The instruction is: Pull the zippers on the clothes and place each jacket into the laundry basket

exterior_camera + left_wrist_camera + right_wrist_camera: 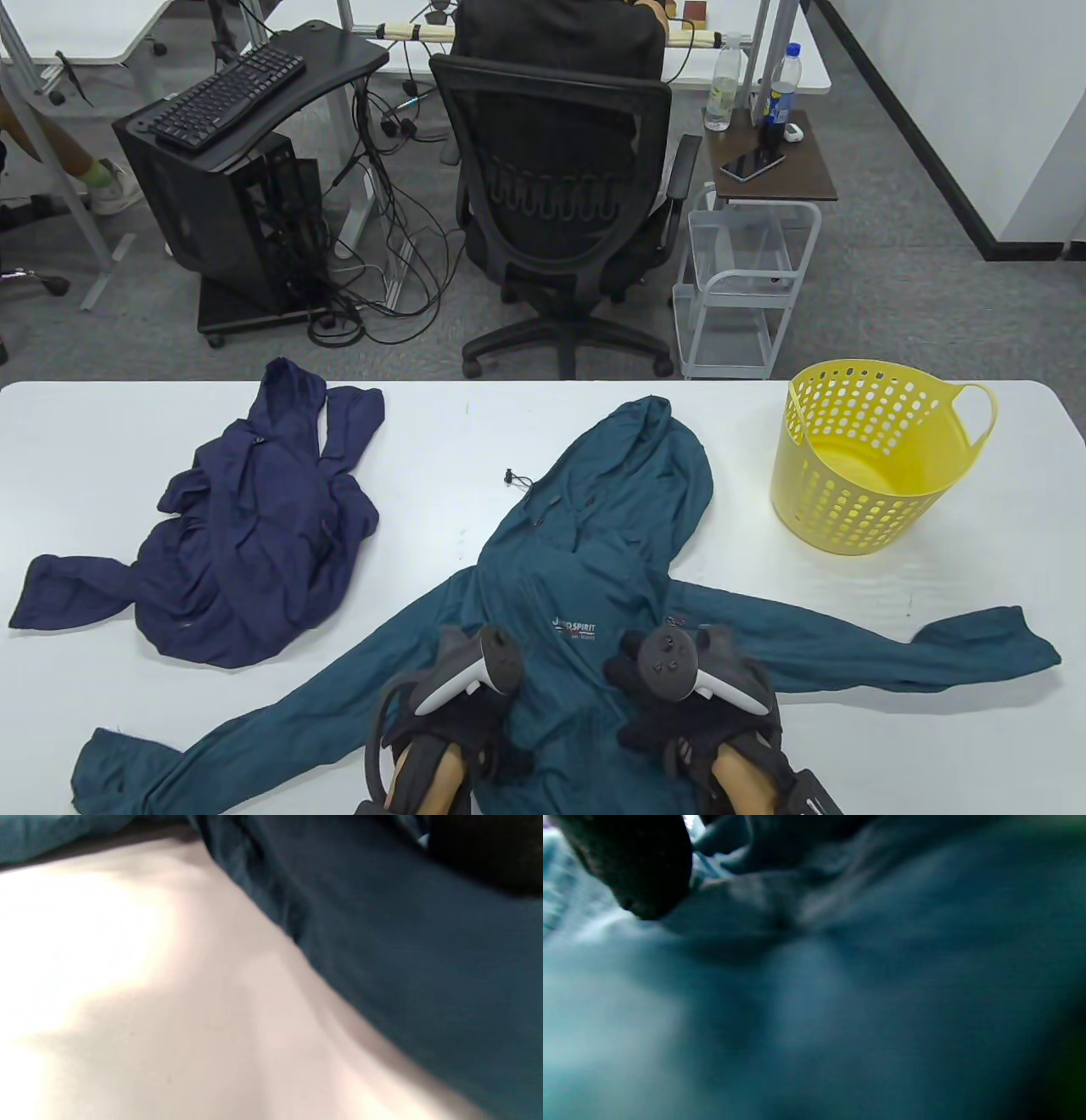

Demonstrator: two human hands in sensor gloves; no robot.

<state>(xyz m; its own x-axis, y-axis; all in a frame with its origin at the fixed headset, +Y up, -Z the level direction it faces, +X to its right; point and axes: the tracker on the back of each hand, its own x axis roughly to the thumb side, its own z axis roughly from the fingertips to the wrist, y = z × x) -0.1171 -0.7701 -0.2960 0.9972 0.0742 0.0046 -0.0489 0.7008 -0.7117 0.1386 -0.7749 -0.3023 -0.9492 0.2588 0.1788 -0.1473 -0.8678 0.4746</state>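
A teal hooded jacket (594, 543) lies spread on the white table (102, 441), hood away from me and sleeves out to both sides. A navy jacket (254, 543) sits crumpled at the left. The yellow laundry basket (848, 509) stands empty at the right. My left hand (475, 679) and right hand (679, 688) rest on the teal jacket's lower front, and the trackers hide most fingers. In the right wrist view a gloved fingertip (640, 866) presses into bunched teal fabric (840, 1005). The left wrist view shows the jacket's edge (403, 963) on the table (127, 984).
Beyond the table's far edge stand a black office chair (560, 195), a white wire cart (738, 289) and a computer desk (246, 102). Bare table surface lies between the teal jacket and the basket.
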